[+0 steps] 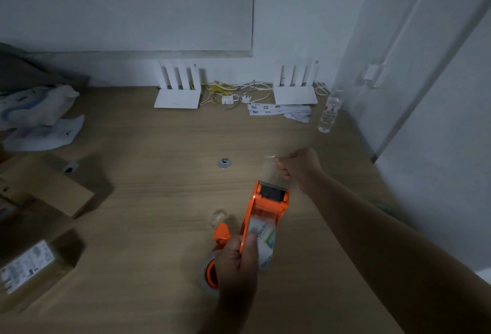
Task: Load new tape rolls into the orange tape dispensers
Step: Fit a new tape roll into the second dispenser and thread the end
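My left hand [237,259] grips an orange tape dispenser [268,203] by its rear, where a clear tape roll [263,238] with a printed core sits in it. The dispenser's black cutter end points away from me. My right hand [297,166] is beyond that end, fingers pinched on the clear tape end [271,158], which is stretched out from the dispenser. Behind my left hand, a second orange dispenser [220,232] lies on the wooden table [159,200] with a clear tape roll [206,271] around its hub, partly hidden.
Cardboard boxes [50,190] and a labelled package [29,267] lie at the left. Two white routers [178,91] [296,89], cables and paper strips line the back wall. A clear water bottle [330,113] stands at the back right. A grey cable grommet [224,163] sits mid-table.
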### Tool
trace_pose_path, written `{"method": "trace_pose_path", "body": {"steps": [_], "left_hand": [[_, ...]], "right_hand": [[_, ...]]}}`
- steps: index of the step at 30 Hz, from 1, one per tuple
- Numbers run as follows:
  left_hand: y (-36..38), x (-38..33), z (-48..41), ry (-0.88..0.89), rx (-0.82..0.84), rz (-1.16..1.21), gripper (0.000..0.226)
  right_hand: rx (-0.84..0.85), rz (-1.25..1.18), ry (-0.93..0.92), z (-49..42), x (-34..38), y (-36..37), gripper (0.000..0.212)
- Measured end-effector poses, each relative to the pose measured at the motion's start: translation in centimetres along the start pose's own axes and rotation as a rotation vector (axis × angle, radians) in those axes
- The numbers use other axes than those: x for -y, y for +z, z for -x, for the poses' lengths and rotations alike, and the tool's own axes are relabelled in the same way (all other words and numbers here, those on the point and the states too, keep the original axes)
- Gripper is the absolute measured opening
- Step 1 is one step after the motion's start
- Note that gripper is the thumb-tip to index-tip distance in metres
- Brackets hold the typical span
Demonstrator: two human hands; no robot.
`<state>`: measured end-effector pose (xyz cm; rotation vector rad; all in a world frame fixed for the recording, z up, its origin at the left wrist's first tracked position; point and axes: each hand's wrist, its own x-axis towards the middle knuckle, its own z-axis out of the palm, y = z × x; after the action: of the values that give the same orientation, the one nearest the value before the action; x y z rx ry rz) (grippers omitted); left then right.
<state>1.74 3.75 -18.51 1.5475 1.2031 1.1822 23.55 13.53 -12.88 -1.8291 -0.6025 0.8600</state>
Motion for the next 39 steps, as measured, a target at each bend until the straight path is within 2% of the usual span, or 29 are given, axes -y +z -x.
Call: {"method": "trace_pose_path", "body": {"steps": [5,8,12,15,18,20,24,26,28,29,31,33,39], "left_hand": [[-0.4,0.2,0.3,0.021,-0.005,-0.074,0.041],[-0.5,-0.2,0.3,-0.018,0.016,-0.083,0.044],[-0.5,-0.1,0.8,-0.087,0.063,-0.093,0.037],[-0.7,0.0,1.1,-0.183,0.106,-0.028,0.033],[-0.4,0.5,0.7,-0.079,0.037,-0.105,0.036],[-0.1,0.7,0.5,-0.072,0.006,-0.116,0.037],[0.0,0.9,0.3,-0.075,-0.040,-0.072,0.040],[0.2,1.1,0.2,-0.096,-0.045,-0.027,0.043],[0.5,1.2,0.1,-0.157,-0.064,0.021,0.047],[0.6,1.4,0.0,-0.173,-0.075,0.030,0.049],[0.8,1.3,-0.1,-0.181,-0.069,0.035,0.052],[0.7,1.1,-0.2,-0.179,-0.040,0.026,0.055],[0.8,0.6,-0.1,-0.252,-0.038,0.097,0.035]], "right_hand": [[0.033,-0.026,0.082,0.3,-1.4,0.5,0.013],[0.017,-0.025,0.140,0.3,-3.0,0.7,0.032],[0.052,-0.085,0.179,0.6,-4.5,0.9,0.015],[0.096,-0.165,0.225,0.8,-4.9,0.6,0.013],[0.147,-0.268,0.271,1.0,-5.1,0.0,0.010],[0.169,-0.290,0.279,1.1,-5.4,-0.4,0.006],[0.135,-0.412,0.278,2.5,-6.1,-0.7,0.019],[0.143,-0.422,0.332,3.6,-7.4,-0.8,0.026],[0.342,-0.549,0.428,5.0,-8.9,-0.5,0.025],[0.434,-0.576,0.411,5.5,-10.0,-0.1,0.024],[0.493,-0.574,0.477,7.5,-11.4,0.5,0.035],[0.449,-0.486,0.396,9.4,-13.4,1.5,0.046],[0.393,-0.506,0.243,12.4,-13.8,2.2,0.035]]}}
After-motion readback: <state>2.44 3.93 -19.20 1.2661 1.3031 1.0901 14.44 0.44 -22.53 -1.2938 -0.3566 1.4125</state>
